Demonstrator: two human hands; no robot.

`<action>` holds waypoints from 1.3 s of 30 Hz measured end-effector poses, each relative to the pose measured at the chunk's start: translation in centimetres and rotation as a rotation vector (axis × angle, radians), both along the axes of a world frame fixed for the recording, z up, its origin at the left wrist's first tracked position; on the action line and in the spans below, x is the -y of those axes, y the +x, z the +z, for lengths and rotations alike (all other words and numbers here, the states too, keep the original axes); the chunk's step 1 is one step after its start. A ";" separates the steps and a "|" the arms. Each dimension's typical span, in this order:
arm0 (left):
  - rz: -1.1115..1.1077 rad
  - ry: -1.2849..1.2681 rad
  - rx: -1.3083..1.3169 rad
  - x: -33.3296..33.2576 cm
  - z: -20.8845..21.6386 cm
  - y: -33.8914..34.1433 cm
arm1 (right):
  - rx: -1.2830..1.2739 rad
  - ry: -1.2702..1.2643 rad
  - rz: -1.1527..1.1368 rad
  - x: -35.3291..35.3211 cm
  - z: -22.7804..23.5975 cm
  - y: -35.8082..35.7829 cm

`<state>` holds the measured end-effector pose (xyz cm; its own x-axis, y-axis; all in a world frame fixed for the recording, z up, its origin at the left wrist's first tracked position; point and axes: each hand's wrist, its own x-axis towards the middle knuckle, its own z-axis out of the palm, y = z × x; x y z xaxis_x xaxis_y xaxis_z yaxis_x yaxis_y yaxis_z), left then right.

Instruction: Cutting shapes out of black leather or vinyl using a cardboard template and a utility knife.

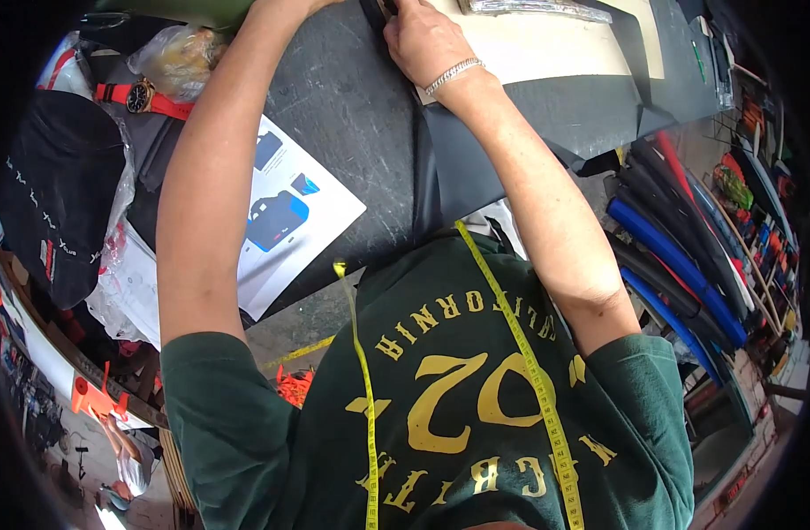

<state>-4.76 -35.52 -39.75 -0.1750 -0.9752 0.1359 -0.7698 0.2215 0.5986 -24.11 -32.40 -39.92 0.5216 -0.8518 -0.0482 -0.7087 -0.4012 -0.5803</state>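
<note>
My right hand [427,44], with a chain bracelet on the wrist, is closed at the top edge of the picture, beside a beige flat piece [564,57]. Something dark shows at its fingertips, cut off by the frame, and I cannot make it out. Of my left hand [321,3] only a sliver appears at the top edge; its fingers are out of sight. Black sheet material [462,155] lies under my right wrist and hangs over the table's near edge. A clear plastic-wrapped item [542,9] rests on the beige piece.
The dark worktable [348,132] bears a printed sheet [312,208], a red-strapped watch [144,97], a plastic bag [180,62] and a black cap [60,194]. A yellow tape measure [520,340] hangs round my neck. Rolls of material [674,256] stand right; another person [131,464] is lower left.
</note>
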 end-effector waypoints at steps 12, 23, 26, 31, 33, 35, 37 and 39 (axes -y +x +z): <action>0.021 0.056 0.005 -0.2 0.9 -0.5 | 0.028 0.056 0.016 -0.1 0.5 -0.3; 0.020 0.010 0.033 -0.4 0.3 -0.6 | 0.018 -0.027 0.115 -3.9 0.6 -4.1; 0.029 0.011 0.025 -0.3 0.4 -0.6 | 0.031 -0.010 0.090 -4.8 0.4 -4.8; 0.020 0.024 0.057 -0.3 0.3 -0.5 | 0.042 0.060 0.060 -7.0 1.0 -6.2; 0.023 0.038 0.055 -0.4 0.4 -0.5 | 0.023 0.099 0.042 -7.8 1.3 -6.7; 0.036 0.059 0.055 -0.5 0.5 -0.7 | 0.006 0.121 0.048 -8.4 1.6 -7.2; 0.042 0.070 0.054 -0.6 0.7 -1.0 | 0.005 0.136 0.047 -8.9 1.7 -8.0; 0.047 0.084 0.057 -0.9 0.7 -1.0 | 0.009 0.154 0.046 -9.7 1.8 -8.5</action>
<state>-5.73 -34.65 -39.03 -0.1334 -0.9901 0.0446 -0.8114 0.1349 0.5687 -32.58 -22.71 -38.08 0.5607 -0.8100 -0.1719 -0.6864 -0.3385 -0.6436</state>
